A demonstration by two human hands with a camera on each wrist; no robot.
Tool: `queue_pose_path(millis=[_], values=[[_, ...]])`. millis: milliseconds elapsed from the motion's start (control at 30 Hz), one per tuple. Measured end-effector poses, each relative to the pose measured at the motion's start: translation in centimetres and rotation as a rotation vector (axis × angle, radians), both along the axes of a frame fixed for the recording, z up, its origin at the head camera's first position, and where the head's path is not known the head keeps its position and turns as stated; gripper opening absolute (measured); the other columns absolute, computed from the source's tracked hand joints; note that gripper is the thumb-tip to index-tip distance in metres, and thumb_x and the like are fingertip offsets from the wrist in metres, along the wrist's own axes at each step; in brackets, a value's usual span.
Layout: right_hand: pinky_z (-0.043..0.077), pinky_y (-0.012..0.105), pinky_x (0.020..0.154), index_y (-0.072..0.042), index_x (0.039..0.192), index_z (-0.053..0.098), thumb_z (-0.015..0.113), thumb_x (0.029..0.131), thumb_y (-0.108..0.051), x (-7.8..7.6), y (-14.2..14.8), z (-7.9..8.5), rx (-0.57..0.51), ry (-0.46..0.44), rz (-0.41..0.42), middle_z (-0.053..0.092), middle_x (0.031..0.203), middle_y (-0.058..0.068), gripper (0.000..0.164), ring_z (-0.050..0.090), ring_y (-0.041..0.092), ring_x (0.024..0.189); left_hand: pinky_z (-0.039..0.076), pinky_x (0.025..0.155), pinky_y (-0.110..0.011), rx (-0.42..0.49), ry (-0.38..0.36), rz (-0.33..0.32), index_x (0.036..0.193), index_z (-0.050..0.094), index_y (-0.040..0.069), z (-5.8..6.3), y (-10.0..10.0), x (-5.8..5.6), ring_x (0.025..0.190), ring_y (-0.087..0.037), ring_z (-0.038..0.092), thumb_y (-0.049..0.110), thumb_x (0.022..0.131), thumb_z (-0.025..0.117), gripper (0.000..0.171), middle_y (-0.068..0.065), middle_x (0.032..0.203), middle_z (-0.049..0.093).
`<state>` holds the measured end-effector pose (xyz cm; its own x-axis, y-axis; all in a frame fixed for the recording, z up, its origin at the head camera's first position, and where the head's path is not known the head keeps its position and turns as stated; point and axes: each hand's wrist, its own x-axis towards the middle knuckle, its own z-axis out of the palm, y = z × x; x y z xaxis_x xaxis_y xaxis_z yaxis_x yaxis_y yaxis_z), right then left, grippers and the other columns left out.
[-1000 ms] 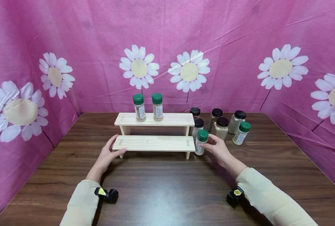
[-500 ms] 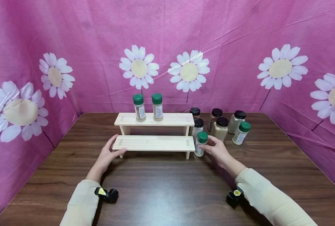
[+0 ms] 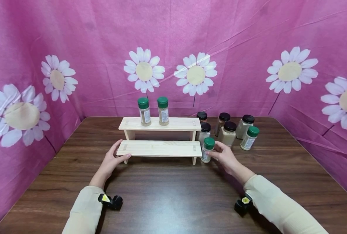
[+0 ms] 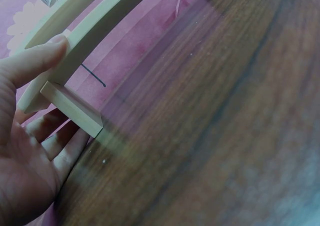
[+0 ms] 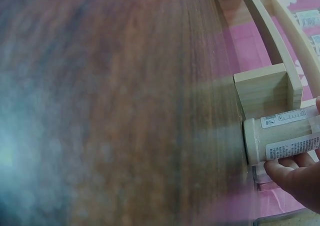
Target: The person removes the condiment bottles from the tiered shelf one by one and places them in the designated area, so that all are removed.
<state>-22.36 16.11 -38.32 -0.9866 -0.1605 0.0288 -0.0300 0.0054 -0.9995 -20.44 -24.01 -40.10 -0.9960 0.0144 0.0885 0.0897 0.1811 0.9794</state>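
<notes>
A two-tier light wooden shelf rack [image 3: 161, 148] stands on the brown table. My left hand [image 3: 110, 160] holds the left end of its lower step, thumb [image 4: 37, 61] on the front edge and fingers around behind the leg. My right hand [image 3: 224, 157] grips a green-lidded spice jar [image 3: 206, 154] between thumb and fingers, close beside the rack's right leg. The jar is upright, and in the right wrist view the base of the jar [image 5: 252, 142] is right at the tabletop. Two green-lidded spice jars, one left [image 3: 145, 112] and one right [image 3: 163, 112], stand on the upper step.
Behind and right of my right hand stand several black-lidded jars, among them a pale square one [image 3: 227, 134]. Another green-lidded jar [image 3: 249, 138] stands farther right. A pink cloth [image 3: 173, 29] with white daisies hangs around the table's [image 3: 173, 195] back and sides.
My right hand has brought the spice jar slightly down and left, nearer the rack's right leg. The left hand keeps its hold on the rack.
</notes>
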Motion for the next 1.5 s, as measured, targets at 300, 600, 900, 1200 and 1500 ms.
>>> queue_pose_path(millis=[300,600,900,1200,1500], values=[[0.043,0.026,0.073,0.002,0.116,0.044,0.066,0.072,-0.002,0.2,0.7,0.9,0.034,0.083,0.028,0.058,0.098,0.002,0.05,0.055,0.012,0.087,0.034,0.079,-0.018,-0.026,-0.002,-0.002,0.137,0.019,0.007,-0.1,0.0,-0.1,0.095,-0.006,0.044,0.009,0.076,0.065,0.076,-0.02,0.124,0.039],[0.042,0.023,0.074,0.01,0.121,0.037,0.064,0.076,-0.005,0.0,1.1,3.7,0.166,0.178,0.053,0.049,0.111,0.026,0.055,0.052,0.014,0.091,0.033,0.08,-0.017,-0.006,-0.001,0.001,0.136,0.019,0.006,-0.1,0.0,-0.1,0.094,-0.005,0.044,0.007,0.075,0.065,0.077,-0.02,0.124,0.039],[0.042,0.022,0.075,0.007,0.122,0.037,0.063,0.077,-0.007,-0.6,0.9,6.5,0.205,0.203,0.078,0.044,0.117,0.029,0.053,0.042,0.036,0.107,0.032,0.081,-0.018,-0.014,0.014,0.0,0.136,0.019,0.006,-0.3,-0.2,-0.3,0.096,-0.005,0.044,0.01,0.075,0.066,0.078,-0.021,0.124,0.038],[0.037,0.032,0.085,0.002,0.123,0.038,0.063,0.079,-0.013,-1.6,-0.3,9.5,0.208,0.179,0.056,0.042,0.121,0.025,0.052,0.041,0.031,0.109,0.031,0.082,-0.02,-0.02,0.003,0.009,0.137,0.019,0.006,-0.1,-0.2,-0.1,0.095,-0.006,0.044,0.009,0.075,0.066,0.078,-0.02,0.123,0.039],[0.031,0.041,0.089,-0.003,0.125,0.039,0.065,0.078,-0.023,-2.7,-1.6,11.3,0.274,0.185,0.071,0.045,0.122,0.018,0.058,0.041,0.025,0.111,0.032,0.08,-0.018,-0.015,-0.002,0.012,0.136,0.019,0.006,-0.1,-0.1,-0.1,0.093,-0.004,0.045,0.008,0.075,0.066,0.078,-0.021,0.123,0.04]])
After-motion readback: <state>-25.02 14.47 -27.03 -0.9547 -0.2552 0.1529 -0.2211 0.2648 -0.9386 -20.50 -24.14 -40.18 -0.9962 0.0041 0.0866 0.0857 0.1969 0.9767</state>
